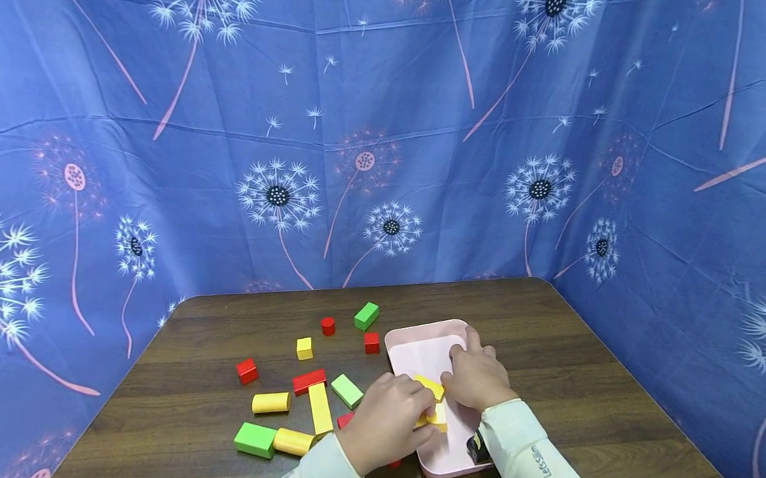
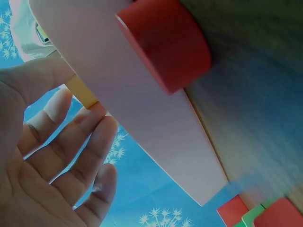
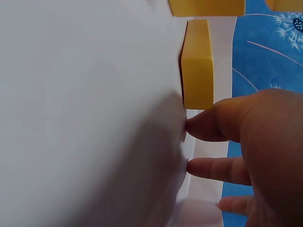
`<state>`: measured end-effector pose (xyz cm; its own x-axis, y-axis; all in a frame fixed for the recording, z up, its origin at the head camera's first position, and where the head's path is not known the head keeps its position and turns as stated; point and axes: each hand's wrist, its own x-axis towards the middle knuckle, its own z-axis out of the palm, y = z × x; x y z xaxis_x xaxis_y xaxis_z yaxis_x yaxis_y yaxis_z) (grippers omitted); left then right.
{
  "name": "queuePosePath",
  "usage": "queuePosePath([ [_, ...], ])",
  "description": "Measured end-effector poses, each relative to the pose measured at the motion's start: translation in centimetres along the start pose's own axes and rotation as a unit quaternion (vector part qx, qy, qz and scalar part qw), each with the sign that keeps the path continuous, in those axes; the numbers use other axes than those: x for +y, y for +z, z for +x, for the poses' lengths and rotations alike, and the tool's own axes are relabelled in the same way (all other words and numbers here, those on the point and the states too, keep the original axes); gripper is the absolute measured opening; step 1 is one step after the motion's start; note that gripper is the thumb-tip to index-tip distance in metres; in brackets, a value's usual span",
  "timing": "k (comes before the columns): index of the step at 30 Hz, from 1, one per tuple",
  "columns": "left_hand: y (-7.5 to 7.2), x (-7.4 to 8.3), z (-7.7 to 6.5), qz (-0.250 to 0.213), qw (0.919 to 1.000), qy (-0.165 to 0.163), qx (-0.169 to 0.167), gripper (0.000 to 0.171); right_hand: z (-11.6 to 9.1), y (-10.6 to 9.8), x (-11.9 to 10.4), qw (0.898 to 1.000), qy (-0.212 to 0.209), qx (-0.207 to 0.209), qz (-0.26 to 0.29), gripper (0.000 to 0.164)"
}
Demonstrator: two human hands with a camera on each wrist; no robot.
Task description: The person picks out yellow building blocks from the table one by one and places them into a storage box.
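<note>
My left hand (image 1: 388, 421) is over the near-left rim of the pink tray (image 1: 432, 472). Its thumb and fingertips pinch a yellow block (image 2: 81, 92), mostly hidden behind the tray wall in the left wrist view. Inside the tray, my right hand (image 1: 478, 374) reaches down with fingers spread, holding nothing. In the right wrist view its fingertips (image 3: 201, 166) are at the white tray floor by the wall. Just beside its thumb lies a yellow rectangular block (image 3: 196, 66), and another yellow block (image 3: 208, 6) sits farther along.
Left of the tray, loose blocks are scattered on the wooden table (image 1: 194, 373): a green block (image 1: 255, 439), a yellow cylinder (image 1: 271, 403), a long yellow block (image 1: 320, 409), and several red ones. A red cylinder (image 2: 165, 42) stands close outside the tray. Blue patterned cloth (image 1: 395, 124) hangs behind.
</note>
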<state>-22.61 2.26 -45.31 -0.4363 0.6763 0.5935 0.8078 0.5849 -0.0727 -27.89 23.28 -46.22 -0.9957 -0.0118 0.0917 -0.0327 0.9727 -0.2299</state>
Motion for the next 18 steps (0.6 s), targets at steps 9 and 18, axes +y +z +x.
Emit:
queuePosePath([
  [9, 0.06, 0.30, 0.03, 0.002, 0.9999, 0.012, 0.001, 0.030, 0.28, 0.24, 0.05, 1.000, 0.004, -0.003, -0.003, 0.047],
  [18, 0.35, 0.79, -0.02, 0.006, 0.9999, 0.014, -0.003, 0.031, 0.39, 0.49, 0.18, 1.000, 0.010, -0.002, -0.006, 0.051],
])
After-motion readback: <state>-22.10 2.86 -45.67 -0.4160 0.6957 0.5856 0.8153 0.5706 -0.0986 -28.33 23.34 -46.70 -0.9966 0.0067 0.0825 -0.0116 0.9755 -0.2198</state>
